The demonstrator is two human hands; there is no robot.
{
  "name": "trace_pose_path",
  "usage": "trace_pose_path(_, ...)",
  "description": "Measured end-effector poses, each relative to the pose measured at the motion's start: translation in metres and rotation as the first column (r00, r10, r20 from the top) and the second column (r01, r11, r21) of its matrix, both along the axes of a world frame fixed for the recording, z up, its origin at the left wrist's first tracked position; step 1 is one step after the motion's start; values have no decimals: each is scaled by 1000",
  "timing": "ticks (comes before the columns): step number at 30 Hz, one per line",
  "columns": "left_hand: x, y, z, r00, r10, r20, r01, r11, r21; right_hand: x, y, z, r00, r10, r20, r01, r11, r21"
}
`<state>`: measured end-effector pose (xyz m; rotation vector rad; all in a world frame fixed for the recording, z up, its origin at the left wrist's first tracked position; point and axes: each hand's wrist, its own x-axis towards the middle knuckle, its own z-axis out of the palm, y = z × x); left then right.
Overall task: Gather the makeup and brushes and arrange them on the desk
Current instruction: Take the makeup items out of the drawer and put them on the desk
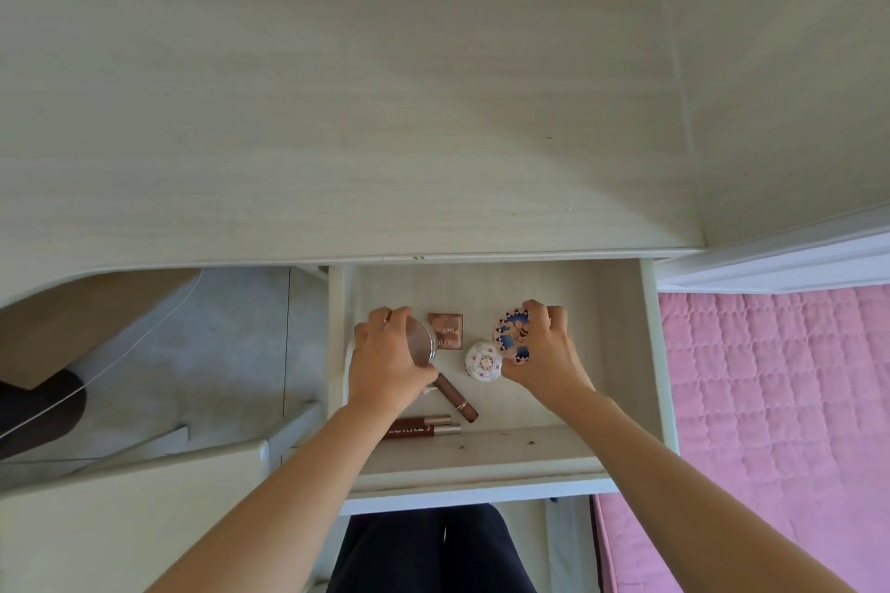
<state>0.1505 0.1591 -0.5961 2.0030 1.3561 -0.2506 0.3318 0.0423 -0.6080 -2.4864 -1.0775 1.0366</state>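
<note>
1. One pale counter [337,111] fills the top.
2. Pink bed [770,400] sits on the right.
3. Open drawer [621,352] holds the makeup.
4. Left hand [385,364]: fingers curl round a round compact [421,342].
5. Right hand [546,354]: fingers pinch a patterned compact [511,333].
6. Between them lie a square palette [445,327] and a white pot [483,361].
7. Brown lipstick [455,395] and two glosses [419,428] lie nearer.

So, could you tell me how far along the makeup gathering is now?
Early. Nothing looks done: the desk top shows no makeup. In hand: the left hand grips a round compact and the right hand grips a patterned compact, both inside the open drawer. Left: the square palette, white floral pot, brown tube and two gloss tubes lie in the drawer; no brushes are in view.
</note>
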Motion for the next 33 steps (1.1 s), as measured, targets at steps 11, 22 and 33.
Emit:
trace_pose_path(11,-33,19,78,928,108,357,-117,993,3,-46,31,83,998,5,-62,14,956,292)
trace_pose_path(22,-30,104,115,884,72,463,-178,966,189,-44,112,126,999,38,28,-47,899,436)
trace_pose_path(33,24,222,112,935,-26,353,-100,938,332,10,235,127,983,113,148,-164,898,408)
